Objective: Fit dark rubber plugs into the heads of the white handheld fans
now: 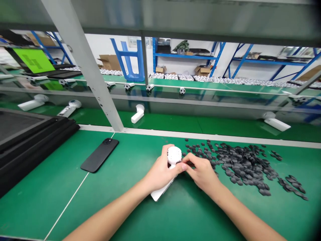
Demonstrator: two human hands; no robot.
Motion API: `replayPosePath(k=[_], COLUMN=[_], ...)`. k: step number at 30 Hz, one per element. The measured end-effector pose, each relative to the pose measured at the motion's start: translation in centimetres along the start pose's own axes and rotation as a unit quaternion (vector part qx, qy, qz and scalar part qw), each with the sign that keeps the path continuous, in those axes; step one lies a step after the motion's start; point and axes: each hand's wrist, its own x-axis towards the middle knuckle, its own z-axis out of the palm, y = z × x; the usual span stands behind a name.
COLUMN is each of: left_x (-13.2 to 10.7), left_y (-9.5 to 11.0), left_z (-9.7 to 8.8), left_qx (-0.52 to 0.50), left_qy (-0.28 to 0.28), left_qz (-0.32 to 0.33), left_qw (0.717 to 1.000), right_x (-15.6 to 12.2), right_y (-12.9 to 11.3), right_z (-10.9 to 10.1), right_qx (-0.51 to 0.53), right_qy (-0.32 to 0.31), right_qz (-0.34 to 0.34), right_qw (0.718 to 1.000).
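Note:
My left hand (160, 170) grips a white handheld device by its handle, with the round perforated head (174, 155) standing up above my fingers. The flat end of the handle (157, 193) sticks out below my hand and points toward me. My right hand (202, 172) is close beside it, its thumb and forefinger pinching at the side of the head. Anything small between those fingertips is hidden. Just right of my right hand lies a loose heap of small dark grey rubber pieces (242, 164).
A black phone (99, 155) lies on the green bench mat (50, 197), left of my hands. Stacked black frames (32, 140) fill the left edge. Behind a grey metal post (85, 67), more white devices (137, 113) lie on a lower green shelf.

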Motion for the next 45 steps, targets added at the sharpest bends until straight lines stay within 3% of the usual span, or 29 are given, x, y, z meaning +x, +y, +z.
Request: replayPosePath(k=[5,9,14,19,21,23,26,29,38,45], left_x=[2.1,2.9,2.1,1.0,0.5,0.0,-0.6,-0.9,-1.3,-1.6], left_y=[0.3,0.3,0.0,0.9,1.3,1.4,1.2,0.8,1.2,1.7], left_z=[-2.6,-5.0,-5.5,-4.4,-3.8,-3.3,-2.7,-2.3,-2.4,-1.5], left_qx=[-0.111,-0.129,-0.131,-0.052,0.016,0.094,0.156,0.173,0.189,0.191], left_qy=[0.004,0.054,0.081,0.08,0.098,0.109,0.09,0.064,0.027,0.039], left_qz=[-0.017,-0.01,0.017,0.079,0.092,0.093,0.099,0.117,0.15,0.104], left_qw=[0.994,0.99,0.988,0.992,0.991,0.985,0.979,0.976,0.97,0.975], right_x=[0.5,0.2,0.1,0.4,0.4,0.4,0.3,0.3,-0.2,-0.2], right_y=[0.0,0.0,0.4,0.4,0.0,-0.7,-2.2,-3.4,-3.1,-3.6], right_z=[-0.6,-1.1,-0.1,1.0,0.8,0.4,-0.1,-0.1,1.0,1.4], right_qx=[-0.028,-0.125,-0.149,-0.157,-0.084,0.066,0.287,0.372,0.415,0.315], right_qy=[-0.026,-0.117,-0.16,-0.092,-0.063,-0.051,-0.032,-0.002,0.034,0.085], right_qz=[-0.063,-0.101,-0.104,-0.058,-0.019,0.059,0.17,0.205,0.197,0.172], right_qw=[0.997,0.98,0.97,0.982,0.994,0.995,0.942,0.906,0.888,0.929])
